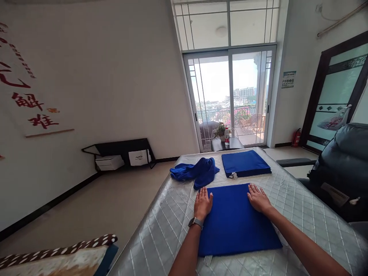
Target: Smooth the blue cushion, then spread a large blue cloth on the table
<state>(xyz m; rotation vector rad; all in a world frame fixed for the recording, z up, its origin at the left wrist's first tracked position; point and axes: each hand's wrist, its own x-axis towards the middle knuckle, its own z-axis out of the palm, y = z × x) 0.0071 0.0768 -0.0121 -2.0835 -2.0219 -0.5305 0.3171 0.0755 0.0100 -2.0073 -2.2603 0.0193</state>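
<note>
While both forearms reach forward over the mattress [161,234], each hand lies palm down on a flat square blue cloth [237,224]. The left hand [202,203] rests at the far left of it, across the side edge, its fingers extended close together and pointing away from the person, its thumb held out to the right over the fabric. A watch [196,222] with a grey band circles the left wrist, and that forearm rises steeply from the bottom of the view, just beside the cloth's left edge. At the far right corner, the right hand [258,198] is also flattened, fingers straight and slightly spread, angled away and to the left; neither hand pinches anything. The right forearm slants in from the lower right corner, passing near the cloth's right edge. Between the hands the cloth lies smooth on the mattress, with a small pale tag [207,261] at its near edge. Beyond it, a crumpled blue cloth [198,170] sits to the left and a neat blue stack [245,163] to the right.
</note>
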